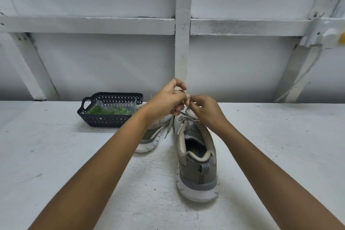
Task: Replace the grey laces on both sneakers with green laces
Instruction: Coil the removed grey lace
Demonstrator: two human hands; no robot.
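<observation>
1. Left hand (166, 100) and right hand (206, 111): they meet above the far end of the right sneaker (197, 170). The fingers (180, 84) of both are curled and appear to pinch the grey lace (169, 128). The exact hold is partly hidden.
2. Grey lace: still in the right sneaker. One loose end hangs down on the left, between the two shoes. Risk: a hard pull on a knot not fully undone would tighten it and stall removal.
3. Right sneaker: stands on the counter (56, 155), heel near, and neither hand steadies it. Risk: an upward tug on the lace could lift or tip the shoe, or slide it into its neighbour.
4. Left sneaker (149, 137): just beside the right one, mostly hidden under the left forearm. Risk: the hanging lace end could snag on it, or the forearm could nudge it.
5. Green laces (109, 111): in clear plastic inside the dark basket (104, 120), far left on the counter, just beyond the left sneaker. Risk: a sweep of the left arm could push the basket. The wrapper also calls for both hands to be free.
6. Eyelets: too small to tell their condition. Risk: a frayed lace tip could catch in one during withdrawal.
</observation>
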